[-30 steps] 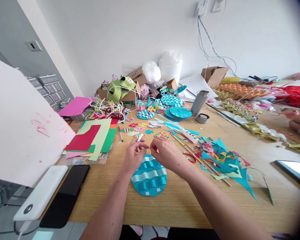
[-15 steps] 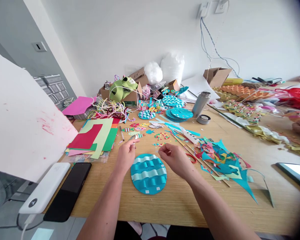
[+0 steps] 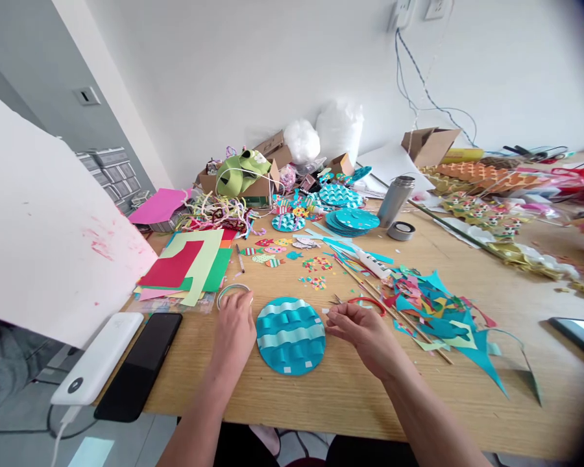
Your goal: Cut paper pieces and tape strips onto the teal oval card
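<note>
A round turquoise paper disc [image 3: 292, 360] lies flat between my hands. Wavy strips in light and darker blue cross it in rows, and small white squares sit near its lower and right edges. On the left, my left hand [image 3: 234, 327] has curled fingers at a roll of tape [image 3: 221, 297] resting on the table; the hand covers part of the ring. My right hand [image 3: 357, 327], to the right of the disc, pinches a small white piece of double-sided tape [image 3: 326, 311] at its fingertips. Red-handled scissors [image 3: 380, 305] lie just beyond that hand.
Coloured paper sheets [image 3: 175, 264], a phone [image 3: 141, 366] and a white power bank [image 3: 97, 357] lie left. Paper fish [image 3: 274, 263], stacked blue discs [image 3: 353, 220] and a steel flask [image 3: 396, 200] stand further back. Paper scraps [image 3: 442, 318] and wooden sticks [image 3: 418, 331] spread right.
My left hand has come down and left, to the tape roll on the table. My right hand has moved right, away from the disc's upper edge, uncovering the scissors. The disc has stayed put.
</note>
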A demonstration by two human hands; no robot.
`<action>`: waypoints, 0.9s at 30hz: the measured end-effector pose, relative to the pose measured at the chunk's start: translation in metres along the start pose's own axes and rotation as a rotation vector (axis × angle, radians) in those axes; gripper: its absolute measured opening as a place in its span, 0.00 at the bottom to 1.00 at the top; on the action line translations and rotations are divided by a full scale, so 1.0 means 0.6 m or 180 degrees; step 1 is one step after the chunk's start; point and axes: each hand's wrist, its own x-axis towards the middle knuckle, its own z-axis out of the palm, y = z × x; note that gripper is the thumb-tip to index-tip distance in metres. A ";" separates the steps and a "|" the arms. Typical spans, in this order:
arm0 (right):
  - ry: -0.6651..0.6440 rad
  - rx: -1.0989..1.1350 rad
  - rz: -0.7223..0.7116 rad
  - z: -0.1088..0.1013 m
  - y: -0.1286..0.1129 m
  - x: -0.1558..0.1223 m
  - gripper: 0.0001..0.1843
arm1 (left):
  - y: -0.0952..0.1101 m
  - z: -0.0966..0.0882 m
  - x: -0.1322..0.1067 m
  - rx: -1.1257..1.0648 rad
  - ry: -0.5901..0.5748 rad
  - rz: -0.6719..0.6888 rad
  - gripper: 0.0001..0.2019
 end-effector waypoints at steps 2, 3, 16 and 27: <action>0.0067 0.0069 0.0020 0.001 0.002 -0.001 0.22 | 0.009 0.002 -0.012 -0.0207 -0.0040 -0.0225 0.17; 0.0084 0.0097 0.0031 0.002 0.003 -0.001 0.22 | 0.013 0.004 -0.017 -0.0350 -0.0091 -0.0334 0.16; 0.0286 0.0294 -0.0024 -0.012 0.007 0.012 0.21 | 0.014 0.008 -0.015 -0.3192 -0.0567 -0.1806 0.17; 0.0231 0.0036 -0.0367 -0.021 0.003 0.026 0.16 | 0.031 0.002 -0.019 -0.4534 -0.1316 -0.2345 0.19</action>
